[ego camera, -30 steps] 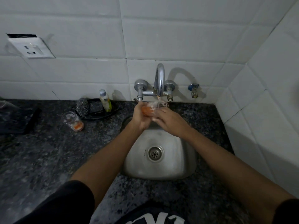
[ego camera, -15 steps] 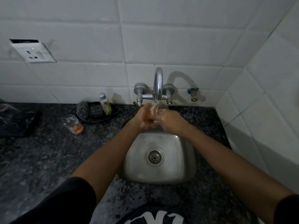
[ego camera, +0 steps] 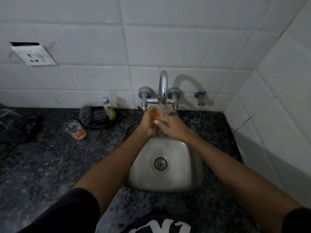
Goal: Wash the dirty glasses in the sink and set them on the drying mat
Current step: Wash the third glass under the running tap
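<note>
Two glasses: one held under the tap, one standing on the desk.
Held glass (ego camera: 165, 114): clear, orange residue inside, tilted with its mouth toward the right, above the back rim of the sink (ego camera: 183, 165); water from the tap (ego camera: 162, 86) runs onto it.
Left hand (ego camera: 149, 122): fingers curled round the base end of the held glass, gripping it.
Right hand (ego camera: 171, 127): fingers laid over the near side of the held glass, thumb toward the left hand; how firmly it holds cannot be told.
Second glass (ego camera: 76, 130): upright on the desk (ego camera: 50, 165), left of the sink, orange residue at its bottom, just in front of the tray.
Tray (ego camera: 101, 124): dark, at the back edge of the desk, left of the tap; carries a steel scourer (ego camera: 86, 114), a dark sponge (ego camera: 99, 116) and a small bottle (ego camera: 109, 108) of yellowish liquid, upright.
Dark mat (ego camera: 18, 126): at the left edge of the desk, well apart from the sink; detail too dim to make out.
Wall: white tiles; a socket plate (ego camera: 34, 56) hangs tilted at upper left; a small valve (ego camera: 200, 98) right of the tap.
</note>
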